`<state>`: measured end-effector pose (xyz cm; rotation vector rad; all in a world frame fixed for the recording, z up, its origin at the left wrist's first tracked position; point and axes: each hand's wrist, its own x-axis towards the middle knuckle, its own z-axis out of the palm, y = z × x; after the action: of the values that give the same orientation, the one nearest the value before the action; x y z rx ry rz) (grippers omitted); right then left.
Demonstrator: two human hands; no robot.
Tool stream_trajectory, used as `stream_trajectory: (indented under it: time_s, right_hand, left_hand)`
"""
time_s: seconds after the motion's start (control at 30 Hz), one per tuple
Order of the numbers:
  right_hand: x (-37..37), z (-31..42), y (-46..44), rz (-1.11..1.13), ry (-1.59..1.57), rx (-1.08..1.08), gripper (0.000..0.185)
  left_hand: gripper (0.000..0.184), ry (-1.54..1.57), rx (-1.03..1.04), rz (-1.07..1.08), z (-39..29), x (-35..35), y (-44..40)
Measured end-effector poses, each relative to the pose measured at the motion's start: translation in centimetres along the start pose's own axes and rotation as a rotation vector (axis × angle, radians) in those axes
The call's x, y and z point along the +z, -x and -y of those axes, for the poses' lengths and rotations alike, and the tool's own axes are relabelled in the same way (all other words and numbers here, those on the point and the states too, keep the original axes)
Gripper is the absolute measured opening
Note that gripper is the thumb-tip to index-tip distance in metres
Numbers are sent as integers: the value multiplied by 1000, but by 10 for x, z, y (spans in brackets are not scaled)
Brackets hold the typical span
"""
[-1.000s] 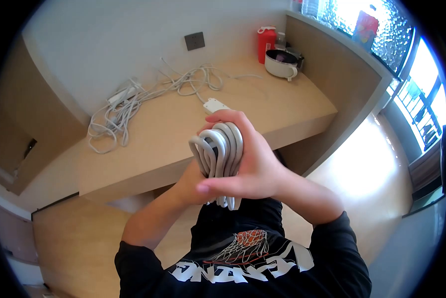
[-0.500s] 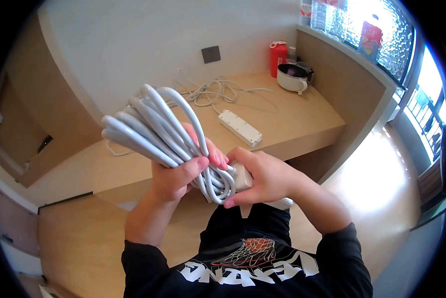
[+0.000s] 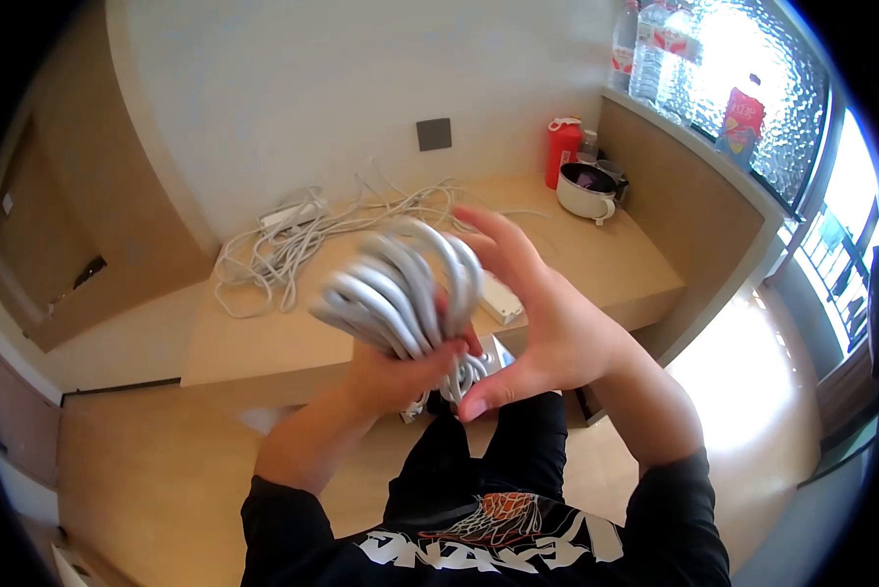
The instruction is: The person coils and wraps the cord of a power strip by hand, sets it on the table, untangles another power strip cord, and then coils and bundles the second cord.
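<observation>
A thick bundle of white cable (image 3: pixel 391 289), folded into loops, is gripped around its lower part by my left hand (image 3: pixel 400 372). The loops fan upward and to the left and look slightly blurred. My right hand (image 3: pixel 547 313) is beside the bundle on its right, thumb and fingers spread wide, with nothing visible in its grasp. Its thumb tip lies close to the bundle's lower end. On the desk behind, a white power strip (image 3: pixel 501 301) is partly covered by my right hand.
The wooden desk (image 3: pixel 616 279) holds a tangle of white cords (image 3: pixel 298 240) with another white power strip (image 3: pixel 293 215). A white pot (image 3: pixel 584 201) and a red bottle (image 3: pixel 563 152) stand at the back right. Plastic bottles (image 3: pixel 650 54) line the ledge of the side partition (image 3: pixel 694 166).
My right hand has let go of the white block at the bundle's lower end and opened. My left hand has carried the cable bundle to the right. The view has shifted.
</observation>
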<state>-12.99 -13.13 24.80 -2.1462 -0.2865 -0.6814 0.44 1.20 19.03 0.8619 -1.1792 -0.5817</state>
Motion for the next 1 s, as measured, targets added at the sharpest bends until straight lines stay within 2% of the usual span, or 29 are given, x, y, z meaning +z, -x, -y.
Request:
stream_trajectory:
  time_s: [0.1, 0.2, 0.3, 0.37, 0.4, 0.47, 0.57, 0.63, 0.73, 0.83, 0.87, 0.97, 1.0]
  right_hand:
    - [14, 19, -34, 15, -395, -41, 87]
    - [23, 7, -43, 40, -345, 170, 56]
    - [43, -3, -42, -199, -264, 144, 33]
    - [47, -9, -43, -259, -190, 40, 30]
    - [48, -12, -44, -289, -152, -8, 29]
    - [47, -17, -47, -324, -187, 45, 29]
    - [43, -22, -55, -357, -168, 20, 28]
    - [41, -20, -59, -361, -148, 2, 28]
    - [41, -23, -68, -387, -143, 60, 29]
    - [59, -23, -79, -406, -125, 121, 28]
    - [60, -23, -82, -349, -112, 163, 45]
    - [60, -26, -83, -242, -283, 70, 81]
    - [51, -23, -83, -112, -371, 114, 111]
  left_hand:
    - [54, -123, -42, 110, 8, 3, -4]
    - [63, -332, -133, 222, 19, -8, -6]
    - [50, -471, -91, 158, 23, -11, -9]
    - [51, -358, 17, 131, 50, -13, -16]
    - [53, -377, 64, 43, 53, -6, -16]
    - [57, -363, 105, 21, 53, -6, -20]
    - [63, -269, 69, 134, 42, -23, -31]
    - [64, -210, 5, 107, 30, -25, -31]
    - [65, 52, -67, 15, 36, -27, -18]
    - [63, -240, 48, -188, 48, -19, -17]
    - [61, -218, 24, -177, 46, -23, -20]
    - [55, -177, 82, -168, 47, -35, -16]
    - [51, -147, 67, -147, 45, -42, -13]
